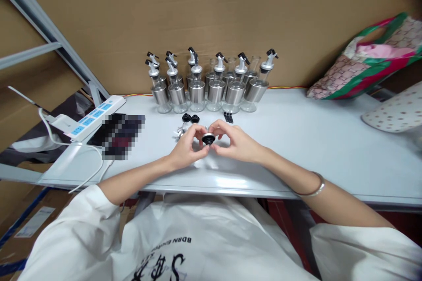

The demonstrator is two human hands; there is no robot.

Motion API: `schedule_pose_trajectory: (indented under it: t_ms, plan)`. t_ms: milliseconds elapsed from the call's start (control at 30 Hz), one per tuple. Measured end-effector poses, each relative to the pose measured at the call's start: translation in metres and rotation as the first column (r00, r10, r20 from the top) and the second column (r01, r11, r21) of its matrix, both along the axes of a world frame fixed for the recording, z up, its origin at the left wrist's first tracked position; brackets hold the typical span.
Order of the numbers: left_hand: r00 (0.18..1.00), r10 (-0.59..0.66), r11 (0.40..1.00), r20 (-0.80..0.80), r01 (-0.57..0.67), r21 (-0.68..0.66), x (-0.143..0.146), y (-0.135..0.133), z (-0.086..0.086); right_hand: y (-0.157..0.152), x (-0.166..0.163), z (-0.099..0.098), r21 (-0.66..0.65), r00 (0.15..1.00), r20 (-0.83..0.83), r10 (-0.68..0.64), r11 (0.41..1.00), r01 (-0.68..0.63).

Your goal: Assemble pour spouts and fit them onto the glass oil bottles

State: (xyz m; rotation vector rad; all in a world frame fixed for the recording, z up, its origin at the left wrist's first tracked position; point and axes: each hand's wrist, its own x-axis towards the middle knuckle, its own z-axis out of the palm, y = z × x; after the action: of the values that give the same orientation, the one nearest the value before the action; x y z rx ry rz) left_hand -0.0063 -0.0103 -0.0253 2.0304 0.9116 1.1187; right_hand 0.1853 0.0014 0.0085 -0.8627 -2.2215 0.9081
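Note:
Between my two hands is a bottle pourer top, its ribbed black stopper turned toward me and a metal-coloured rim behind it. My left hand grips it from the left with thumb and fingers. From the right, my right hand pinches the same piece. Just beyond lie two black ribbed stoppers and some silver spout parts, partly covered by my left hand. Several small black levers rest past my right hand. Behind them stand glass bottles with steel sleeves, most wearing silver pourers with black levers.
A white power strip with a plugged-in charger and cable lies at the left, beside a dark pixelated object. At the right are a patterned bag and a dotted white item. Cardboard rises behind the table.

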Motion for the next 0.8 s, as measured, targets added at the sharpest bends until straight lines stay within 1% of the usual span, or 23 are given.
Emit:
schedule_pose_trajectory:
  t_ms: [133,200,333,467,567,667,700,733,767,800]
  plan:
    - [0.999,0.035,0.991,-0.028,-0.031,0.129,0.000,0.002,0.000,0.004,0.002,-0.001,0.165,0.999,0.011,-0.031,0.986,0.029]
    - [0.998,0.049,0.985,-0.041,-0.042,0.165,-0.001,0.002,0.000,0.005,0.002,-0.003,0.205,0.999,0.014,-0.034,0.978,0.031]
    - [0.999,0.028,0.986,-0.035,-0.021,0.164,-0.001,0.003,-0.002,0.007,0.003,-0.004,0.207,0.999,0.010,-0.033,0.978,0.030]
    - [1.000,-0.018,0.992,0.026,0.014,0.125,-0.002,0.004,-0.004,0.006,0.003,-0.004,0.209,0.999,-0.016,-0.033,0.977,0.036]
    - [0.999,-0.040,0.993,0.036,0.036,0.116,-0.002,0.004,-0.006,0.007,0.007,0.001,0.215,1.000,-0.007,-0.005,0.977,0.007]
    - [0.998,-0.060,0.987,-0.002,0.060,0.149,-0.002,0.004,-0.006,0.013,0.015,0.009,0.172,0.997,0.064,0.035,0.984,-0.045]
    - [0.998,-0.062,0.984,-0.022,0.065,0.166,-0.003,0.004,-0.005,0.017,0.018,0.011,0.149,0.995,0.101,0.013,0.988,-0.028]
    - [0.997,-0.063,0.981,-0.043,0.070,0.183,-0.003,0.004,-0.005,0.022,0.022,0.013,0.137,0.988,0.145,-0.042,0.990,0.022]
    - [0.996,-0.064,0.977,-0.065,0.075,0.198,-0.003,0.004,-0.004,0.028,0.026,0.013,0.155,0.972,0.193,-0.132,0.983,0.103]
    - [0.994,-0.065,0.974,-0.085,0.081,0.209,-0.003,0.004,-0.004,0.034,0.030,0.012,0.187,0.938,0.261,-0.228,0.965,0.183]
